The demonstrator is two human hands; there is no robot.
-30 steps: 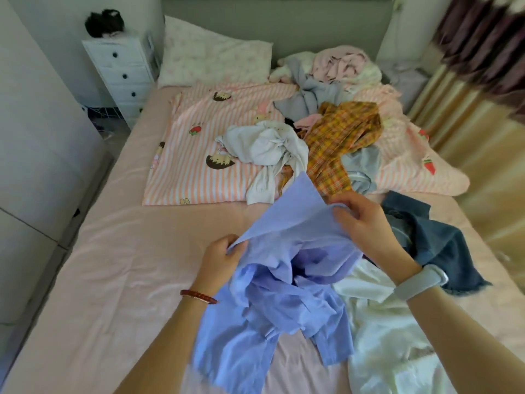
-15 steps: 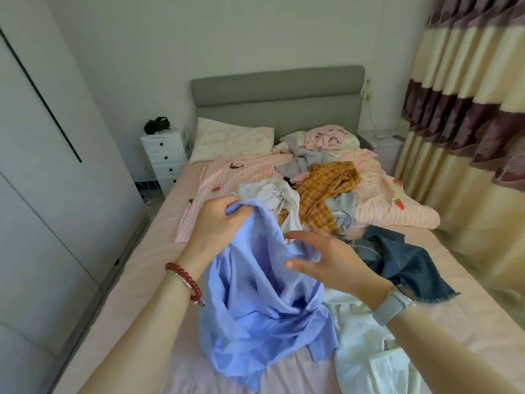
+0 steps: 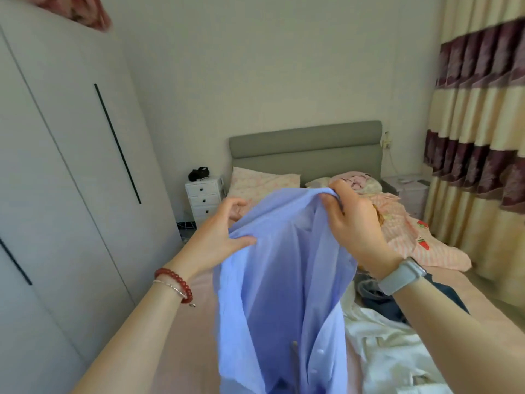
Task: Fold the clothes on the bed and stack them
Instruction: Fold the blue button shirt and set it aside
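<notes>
- Left hand (image 3: 218, 237): fingers pinching the shirt (image 3: 281, 280) at its left upper edge.
- Shirt: held up over the bed (image 3: 181, 351), hanging open, buttons showing low.
- Right hand (image 3: 352, 226): fingers curled round the top edge.
- Advised: shift both grips out to the shoulders, shake flat, lay face down on bare bed.
- Unfolded clothes (image 3: 377, 336) at right.

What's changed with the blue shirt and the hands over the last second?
The blue shirt has been lifted off the bed and now hangs between the hands. The right hand shifted its grip to the top edge; the left hand pinches the other side. The white garment and dark denim piece stayed on the bed.
</notes>
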